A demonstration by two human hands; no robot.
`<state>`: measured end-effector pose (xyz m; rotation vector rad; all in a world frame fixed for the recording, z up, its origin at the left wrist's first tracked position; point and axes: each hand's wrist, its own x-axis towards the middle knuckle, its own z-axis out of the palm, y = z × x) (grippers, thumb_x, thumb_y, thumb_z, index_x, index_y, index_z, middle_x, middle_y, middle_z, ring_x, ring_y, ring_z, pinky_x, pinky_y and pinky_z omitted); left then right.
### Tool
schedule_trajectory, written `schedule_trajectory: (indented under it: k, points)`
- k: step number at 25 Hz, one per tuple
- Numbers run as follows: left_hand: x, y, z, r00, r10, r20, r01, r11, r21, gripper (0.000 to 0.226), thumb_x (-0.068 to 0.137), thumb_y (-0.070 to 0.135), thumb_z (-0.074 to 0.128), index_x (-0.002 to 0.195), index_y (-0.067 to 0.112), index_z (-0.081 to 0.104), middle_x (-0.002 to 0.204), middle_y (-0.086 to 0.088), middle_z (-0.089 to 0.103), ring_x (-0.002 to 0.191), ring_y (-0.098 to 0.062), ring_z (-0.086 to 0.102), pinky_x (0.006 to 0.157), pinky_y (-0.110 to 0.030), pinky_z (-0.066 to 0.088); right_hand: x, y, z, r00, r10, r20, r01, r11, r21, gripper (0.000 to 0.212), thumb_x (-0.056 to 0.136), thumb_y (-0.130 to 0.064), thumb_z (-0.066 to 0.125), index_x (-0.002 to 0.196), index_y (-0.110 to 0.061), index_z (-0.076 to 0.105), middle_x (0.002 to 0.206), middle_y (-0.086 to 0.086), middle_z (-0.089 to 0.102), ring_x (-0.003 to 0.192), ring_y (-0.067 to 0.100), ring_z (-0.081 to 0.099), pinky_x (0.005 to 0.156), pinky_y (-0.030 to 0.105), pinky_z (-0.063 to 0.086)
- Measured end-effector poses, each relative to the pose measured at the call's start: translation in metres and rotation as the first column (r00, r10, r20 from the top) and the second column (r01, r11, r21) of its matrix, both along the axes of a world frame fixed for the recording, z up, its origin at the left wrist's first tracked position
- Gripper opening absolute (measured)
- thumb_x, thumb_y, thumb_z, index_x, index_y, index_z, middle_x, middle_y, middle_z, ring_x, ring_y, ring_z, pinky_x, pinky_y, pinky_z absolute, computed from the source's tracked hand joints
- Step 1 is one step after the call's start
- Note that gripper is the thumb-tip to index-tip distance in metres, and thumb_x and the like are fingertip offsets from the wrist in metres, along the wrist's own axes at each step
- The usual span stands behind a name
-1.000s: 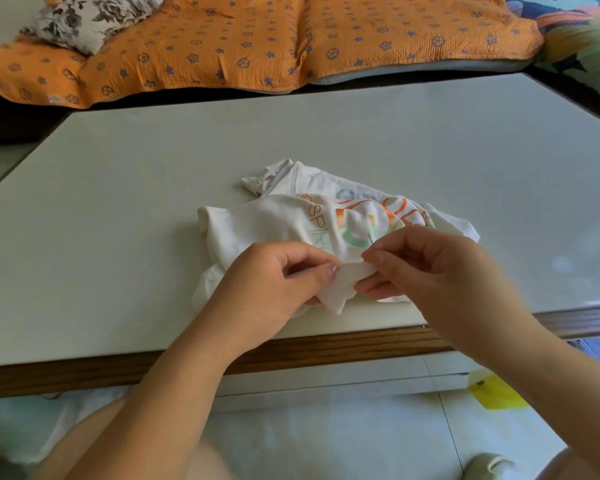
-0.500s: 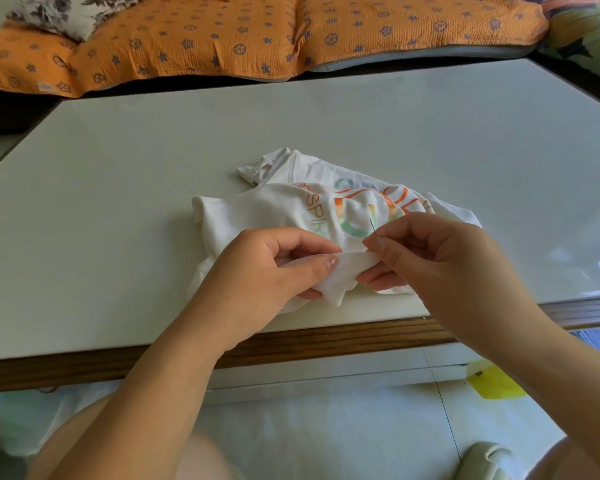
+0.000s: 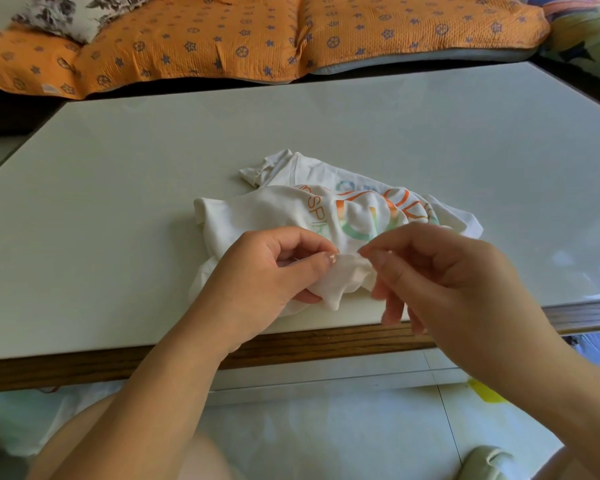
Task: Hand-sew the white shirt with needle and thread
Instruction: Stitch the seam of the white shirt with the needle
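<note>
The left thumb and forefinger (image 3: 314, 262) pinch a soft, rumpled fold of the white shirt (image 3: 271, 213), with the left hand (image 3: 264, 275) curled under the cloth. At its three o'clock, the right hand (image 3: 451, 275) presses thumb and forefinger tip to tip against the same fold. What they hold is too fine to see, and its other fingers hang loose. The crumpled knit shirt, printed with orange and green letters, lies at six o'clock on the smooth pale table (image 3: 118, 174), near its wooden edge (image 3: 84, 370). A quilted orange cushion (image 3: 222, 32) lies at twelve o'clock.
</note>
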<state>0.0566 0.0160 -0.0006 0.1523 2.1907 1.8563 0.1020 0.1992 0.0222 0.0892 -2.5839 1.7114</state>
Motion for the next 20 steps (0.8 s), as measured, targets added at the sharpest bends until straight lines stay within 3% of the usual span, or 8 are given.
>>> schedule_trajectory:
  k: [4,10,20]
  points:
    - [-0.0001,0.0016,0.0011,1.0,-0.003,0.004,0.003,1.0,0.012,0.016,0.088,0.012,0.067,0.08,0.024,0.074,0.078,0.0,0.075,0.068,-0.009,0.07,0.061,-0.02,0.054,-0.0019,-0.0003,-0.0043,0.986,0.054,0.161,-0.061,0.997,0.041,0.017,0.09,-0.023,0.059,0.082,-0.032,0.072,0.053,-0.002,0.062,0.041,0.012,0.056,0.043,0.019,0.044]
    - [-0.0001,0.0007,0.0005,0.999,-0.026,-0.019,0.026,0.999,0.022,0.021,0.088,0.01,0.066,0.078,0.025,0.076,0.078,0.0,0.075,0.071,-0.01,0.07,0.063,-0.023,0.056,-0.005,-0.0004,-0.0019,0.982,0.036,0.184,-0.04,0.999,0.021,0.018,0.089,-0.02,0.06,0.085,-0.03,0.074,0.049,0.0,0.061,0.037,0.012,0.053,0.039,0.012,0.039]
    - [0.0004,0.0008,0.0007,0.999,-0.04,-0.031,0.041,0.999,0.036,0.019,0.088,0.01,0.066,0.079,0.024,0.075,0.076,0.0,0.075,0.069,-0.01,0.069,0.062,-0.022,0.056,-0.0049,-0.0016,-0.0055,0.983,0.04,0.181,-0.05,0.997,0.052,0.018,0.092,-0.019,0.059,0.087,-0.031,0.072,0.05,-0.001,0.062,0.035,0.009,0.052,0.039,0.014,0.04]
